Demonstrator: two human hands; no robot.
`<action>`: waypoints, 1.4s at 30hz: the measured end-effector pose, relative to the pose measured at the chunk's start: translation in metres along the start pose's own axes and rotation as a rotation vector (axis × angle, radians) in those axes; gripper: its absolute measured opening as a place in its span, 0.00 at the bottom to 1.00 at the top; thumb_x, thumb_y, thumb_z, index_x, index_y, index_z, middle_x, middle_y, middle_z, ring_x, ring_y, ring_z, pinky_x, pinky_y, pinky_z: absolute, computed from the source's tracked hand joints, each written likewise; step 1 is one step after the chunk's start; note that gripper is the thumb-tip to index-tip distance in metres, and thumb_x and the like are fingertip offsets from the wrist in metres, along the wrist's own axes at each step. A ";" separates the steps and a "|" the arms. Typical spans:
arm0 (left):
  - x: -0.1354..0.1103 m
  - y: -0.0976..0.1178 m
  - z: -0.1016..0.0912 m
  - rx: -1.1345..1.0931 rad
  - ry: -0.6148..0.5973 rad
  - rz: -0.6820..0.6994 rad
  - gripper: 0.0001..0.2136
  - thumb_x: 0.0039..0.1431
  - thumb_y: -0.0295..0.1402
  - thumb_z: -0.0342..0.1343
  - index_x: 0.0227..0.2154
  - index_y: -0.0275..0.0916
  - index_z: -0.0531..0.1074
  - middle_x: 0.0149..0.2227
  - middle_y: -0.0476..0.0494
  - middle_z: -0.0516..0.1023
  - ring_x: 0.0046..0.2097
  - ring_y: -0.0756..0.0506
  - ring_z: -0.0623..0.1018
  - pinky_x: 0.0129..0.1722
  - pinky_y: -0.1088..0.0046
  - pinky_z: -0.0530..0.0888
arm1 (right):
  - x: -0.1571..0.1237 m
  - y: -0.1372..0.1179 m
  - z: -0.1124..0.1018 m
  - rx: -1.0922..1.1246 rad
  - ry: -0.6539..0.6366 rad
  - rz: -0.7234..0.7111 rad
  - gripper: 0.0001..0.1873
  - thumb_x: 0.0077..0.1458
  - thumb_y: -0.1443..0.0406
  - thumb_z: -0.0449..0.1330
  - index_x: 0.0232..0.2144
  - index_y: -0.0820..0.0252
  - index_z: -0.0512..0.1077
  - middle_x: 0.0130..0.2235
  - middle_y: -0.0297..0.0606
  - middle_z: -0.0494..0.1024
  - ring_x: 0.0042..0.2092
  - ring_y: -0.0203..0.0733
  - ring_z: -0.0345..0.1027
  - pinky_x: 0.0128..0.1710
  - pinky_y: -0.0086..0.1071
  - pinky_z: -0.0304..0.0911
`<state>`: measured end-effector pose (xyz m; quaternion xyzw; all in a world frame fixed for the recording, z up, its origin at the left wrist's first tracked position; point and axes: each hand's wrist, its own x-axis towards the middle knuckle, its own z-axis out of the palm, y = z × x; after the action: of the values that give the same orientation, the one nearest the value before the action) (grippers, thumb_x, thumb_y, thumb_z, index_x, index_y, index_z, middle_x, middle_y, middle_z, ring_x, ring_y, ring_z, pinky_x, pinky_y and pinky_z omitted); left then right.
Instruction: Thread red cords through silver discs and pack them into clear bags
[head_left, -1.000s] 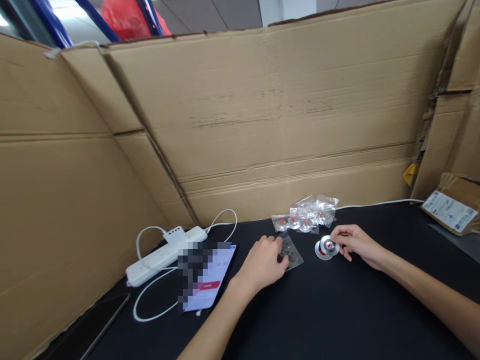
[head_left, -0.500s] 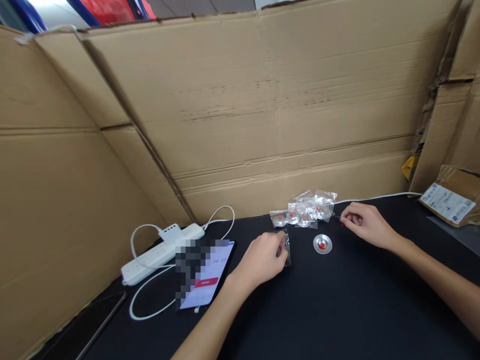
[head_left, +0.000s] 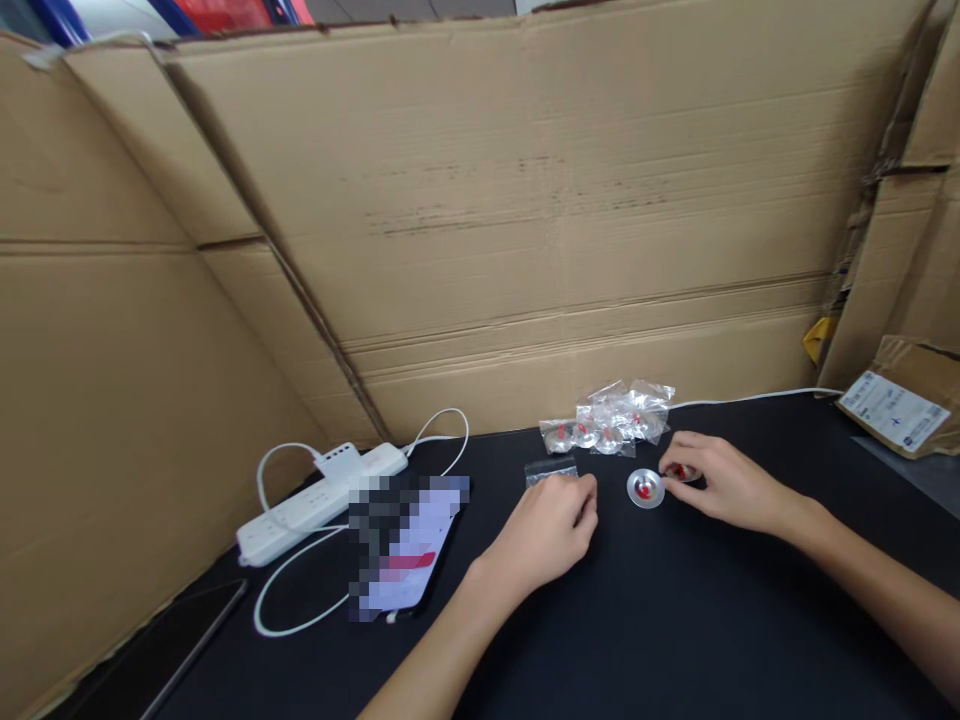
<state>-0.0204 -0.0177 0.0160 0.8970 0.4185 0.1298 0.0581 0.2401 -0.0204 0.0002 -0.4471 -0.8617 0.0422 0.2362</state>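
My left hand (head_left: 551, 525) rests low over the table with its fingers curled and their tips hidden. A small clear plastic bag (head_left: 551, 468) shows behind its knuckles, partly covered by the hand; I cannot make out what the fingers grip. My right hand (head_left: 724, 478) pinches a small round metal piece with a red mark (head_left: 682, 472), partly hidden by the fingers. Just left of those fingertips a silvery metal disc (head_left: 636, 497) with a red centre lies flat on the table.
Several bagged discs with red marks (head_left: 609, 436) lie heaped against the cardboard wall (head_left: 480, 230). At left are a white power strip (head_left: 300, 515), cables, a lit phone (head_left: 420, 560) and a dark flat device (head_left: 142, 650). A labelled brown package (head_left: 900, 400) sits at far right.
My right hand has come left and slightly down beside the loose disc, and the red-marked piece in it shows more. My left hand has shifted right and down; the bag now shows behind it.
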 end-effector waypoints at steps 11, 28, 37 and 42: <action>-0.004 0.019 0.009 -0.022 -0.017 0.069 0.07 0.62 0.28 0.46 0.29 0.39 0.66 0.30 0.47 0.75 0.30 0.46 0.74 0.29 0.73 0.64 | 0.002 -0.014 0.030 0.116 0.005 0.028 0.10 0.61 0.73 0.51 0.36 0.58 0.71 0.36 0.37 0.71 0.36 0.39 0.66 0.38 0.32 0.62; -0.003 0.002 0.008 0.169 0.124 -0.014 0.08 0.58 0.27 0.50 0.39 0.39 0.69 0.41 0.40 0.69 0.46 0.39 0.69 0.44 0.62 0.70 | 0.001 -0.011 0.031 0.024 0.005 0.025 0.09 0.63 0.72 0.49 0.32 0.58 0.66 0.34 0.38 0.69 0.37 0.43 0.64 0.39 0.36 0.61; -0.002 0.003 0.007 0.132 0.119 -0.013 0.09 0.55 0.25 0.49 0.38 0.39 0.70 0.39 0.41 0.72 0.46 0.40 0.70 0.45 0.63 0.70 | -0.001 -0.027 0.031 0.089 -0.008 0.037 0.07 0.65 0.69 0.45 0.34 0.57 0.59 0.34 0.37 0.68 0.33 0.41 0.61 0.33 0.35 0.58; -0.002 0.024 0.003 -0.188 0.151 -0.009 0.11 0.64 0.41 0.49 0.36 0.39 0.71 0.36 0.44 0.75 0.40 0.43 0.73 0.41 0.67 0.70 | -0.002 -0.040 0.034 0.127 0.028 -0.004 0.06 0.63 0.72 0.45 0.36 0.57 0.58 0.36 0.38 0.68 0.34 0.41 0.62 0.33 0.35 0.58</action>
<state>-0.0031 -0.0344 0.0181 0.8734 0.4115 0.2354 0.1111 0.1959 -0.0410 -0.0193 -0.4302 -0.8548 0.0900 0.2760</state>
